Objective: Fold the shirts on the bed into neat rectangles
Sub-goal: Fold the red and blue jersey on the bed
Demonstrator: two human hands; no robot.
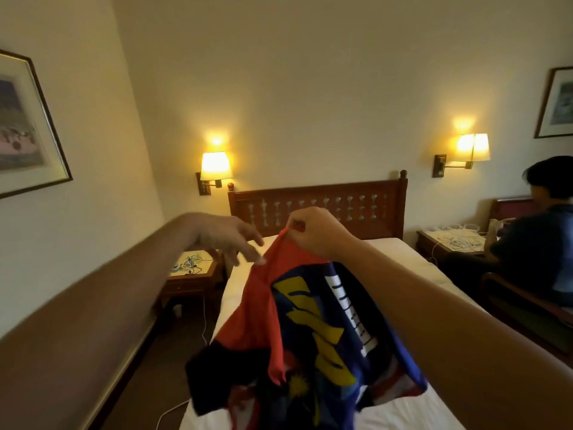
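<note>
Above the white bed, your right hand pinches the red-and-blue shirt; your left hand, fingers spread, holds nothing.

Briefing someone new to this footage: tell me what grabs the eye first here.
A bright red, blue and yellow shirt hangs mid-frame above the white bed, pinched at its top by the right hand, while the left hand reaches toward it. Two lit wall lamps flank the wooden headboard.

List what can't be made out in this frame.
- Shirt: lower part cut off by the head view's bottom edge; printed lettering crumpled, unreadable.
- Left hand: motion-blurred, so contact of its fingers with the shirt is unclear.
- Bed: the hanging shirt hides much of the mattress.
- Right hand: the pinched part hidden under its fingers.
</note>
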